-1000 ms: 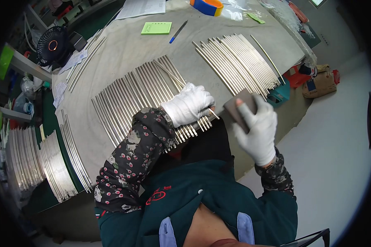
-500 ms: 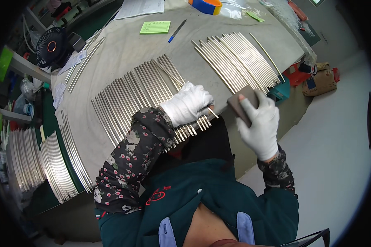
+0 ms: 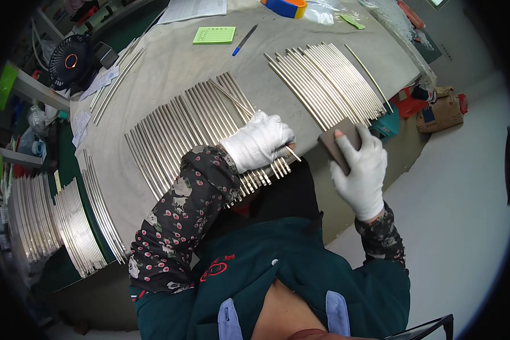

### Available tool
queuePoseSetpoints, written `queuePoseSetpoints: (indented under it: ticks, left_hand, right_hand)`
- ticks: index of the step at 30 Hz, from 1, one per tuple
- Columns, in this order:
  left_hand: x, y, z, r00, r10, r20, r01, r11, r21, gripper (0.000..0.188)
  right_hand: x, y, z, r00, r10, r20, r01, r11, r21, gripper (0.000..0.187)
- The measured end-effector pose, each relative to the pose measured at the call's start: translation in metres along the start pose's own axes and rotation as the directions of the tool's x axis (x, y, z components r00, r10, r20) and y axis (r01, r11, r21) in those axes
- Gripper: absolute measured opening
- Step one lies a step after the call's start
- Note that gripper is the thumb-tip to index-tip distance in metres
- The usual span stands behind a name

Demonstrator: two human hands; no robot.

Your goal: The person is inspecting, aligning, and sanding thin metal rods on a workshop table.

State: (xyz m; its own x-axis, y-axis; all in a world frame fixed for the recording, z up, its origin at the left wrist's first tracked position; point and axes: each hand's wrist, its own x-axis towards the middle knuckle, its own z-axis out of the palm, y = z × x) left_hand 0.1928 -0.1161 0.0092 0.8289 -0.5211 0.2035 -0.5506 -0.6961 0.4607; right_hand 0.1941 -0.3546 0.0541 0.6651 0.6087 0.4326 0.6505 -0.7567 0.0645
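Observation:
My left hand (image 3: 259, 141), in a white glove, is closed round a thin metal rod (image 3: 232, 97). This rod slants across the top of a row of silver rods (image 3: 173, 122) laid side by side, and its near end pokes out past my fingers. The near ends of the row reach over the table's front edge, partly hidden by my left hand and sleeve. My right hand (image 3: 361, 175), gloved with a bare fingertip showing, grips a brown-grey rectangular block, like a sanding sponge (image 3: 340, 141). The block is held off the rod's end, near the second group of rods (image 3: 326, 82).
A single rod (image 3: 368, 76) lies right of that second group. Farther back are a green notepad (image 3: 214, 35), a blue pen (image 3: 245, 41) and a blue-orange tape roll (image 3: 286, 8). A black fan (image 3: 71, 61) and more rod bundles (image 3: 79, 229) are at left.
My right hand has shifted slightly to the right with the block. My left hand stays almost in place on the rod.

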Motion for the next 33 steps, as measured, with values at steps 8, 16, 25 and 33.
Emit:
queuePoseSetpoints:
  ticks: [8,16,25,33]
  left_hand:
    - [-0.001,-0.004,0.003,0.998,-0.023,0.052,0.023,1.0,-0.01,0.013]
    - [-0.019,-0.005,-0.01,0.961,0.216,-0.173,-0.223,0.975,-0.021,0.02]
    - [-0.044,-0.006,-0.009,0.999,-0.014,-0.032,0.026,0.919,0.394,0.053]
    - [-0.03,-0.005,-0.008,0.994,-0.095,0.045,0.072,0.929,0.364,0.05]
  right_hand:
    - [-0.008,0.006,-0.002,1.0,0.019,0.001,-0.019,0.998,0.054,0.059]
    - [-0.025,-0.006,0.005,0.997,-0.002,0.078,-0.015,0.976,0.218,0.059]
    - [-0.031,-0.019,0.008,0.993,-0.047,0.109,0.008,0.944,0.331,0.062]
    - [-0.017,-0.015,0.018,0.999,0.042,0.017,-0.043,0.991,0.127,0.062]
